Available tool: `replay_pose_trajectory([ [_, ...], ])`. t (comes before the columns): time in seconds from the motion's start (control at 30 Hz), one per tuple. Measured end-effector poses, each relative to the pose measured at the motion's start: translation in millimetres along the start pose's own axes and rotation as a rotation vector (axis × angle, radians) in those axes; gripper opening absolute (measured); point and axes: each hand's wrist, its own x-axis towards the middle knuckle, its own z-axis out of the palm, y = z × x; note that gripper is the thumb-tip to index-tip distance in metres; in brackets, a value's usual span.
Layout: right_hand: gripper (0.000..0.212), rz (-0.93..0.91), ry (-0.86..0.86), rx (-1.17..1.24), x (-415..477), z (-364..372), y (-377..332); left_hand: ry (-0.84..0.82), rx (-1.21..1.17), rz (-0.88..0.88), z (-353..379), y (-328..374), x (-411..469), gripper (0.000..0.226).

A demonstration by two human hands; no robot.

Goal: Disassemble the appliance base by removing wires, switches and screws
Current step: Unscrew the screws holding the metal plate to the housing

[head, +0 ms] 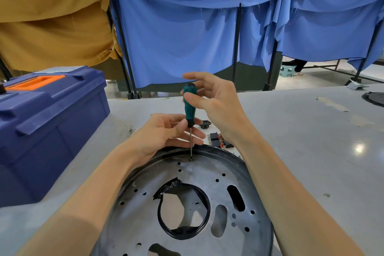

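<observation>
The round metal appliance base (224, 197) with a black rim lies on the table in front of me, full of holes and a large centre opening edged in black tape. A green-handled screwdriver (189, 106) stands upright, its tip on a screw (191, 159) at the base's far edge. My left hand (166, 133) pinches the black collar and shaft of the screwdriver. My right hand (212, 100) holds the top of the handle with thumb and fingertips, the other fingers spread.
A blue toolbox (47, 122) with an orange handle stands at the left. Small black switches and connectors (216, 139) lie on the grey table (301, 141) just behind the base. Another dark round part (374, 97) sits at the far right edge. Blue and tan curtains hang behind.
</observation>
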Motion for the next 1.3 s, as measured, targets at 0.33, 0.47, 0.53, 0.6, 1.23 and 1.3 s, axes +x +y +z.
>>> replay_pose_trajectory([
  [0.33, 0.034, 0.021, -0.001, 0.027, 1.7, -1.4, 1.7, -0.044, -0.041, -0.006, -1.2, 0.5, -0.6, 0.036],
  [0.47, 0.014, -0.008, -0.042, 0.054, -0.4, 2.8, -0.5, 0.019, -0.03, 0.026, -0.7, -1.5, 0.2, 0.036],
  [0.53, 0.019, -0.034, -0.047, -0.053, -1.5, 3.5, -1.1, 0.025, -0.014, 0.031, -1.0, -1.3, 0.4, 0.041],
  [0.6, 0.022, -0.027, -0.032, -0.063, -1.1, 1.9, -0.8, -0.008, -0.022, 0.016, -1.4, -0.7, 0.4, 0.041],
  [1.23, 0.027, -0.039, -0.024, -0.105, -2.1, 2.5, -0.7, 0.047, -0.029, 0.063, -0.7, -1.0, 1.8, 0.043],
  [1.3, 0.032, -0.016, -0.003, -0.037, -0.6, 0.0, 0.2, 0.017, -0.027, 0.051, -0.4, -0.4, 1.3, 0.041],
])
